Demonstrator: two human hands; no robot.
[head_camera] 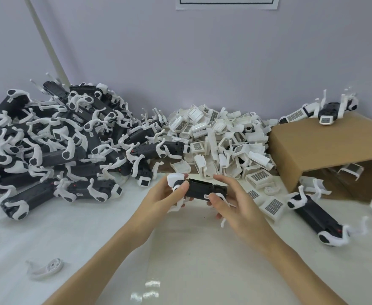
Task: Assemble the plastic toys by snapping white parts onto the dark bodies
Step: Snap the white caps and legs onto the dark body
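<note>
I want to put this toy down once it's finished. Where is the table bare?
Bare: the near table, between the loose white part near left and the dark toy at right. Crowded: the toy pile far left, white parts heap behind the hands, cardboard box far right.

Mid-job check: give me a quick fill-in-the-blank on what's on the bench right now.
1. Both hands hold one dark body above the ____.
2. The pile of loose white parts lies to the ____ of the heap of dark bodies.
3. The cardboard box lies on its ____.
4. A lone white part lies nearer the ____ hand.

Missing words: table; right; side; left
</note>
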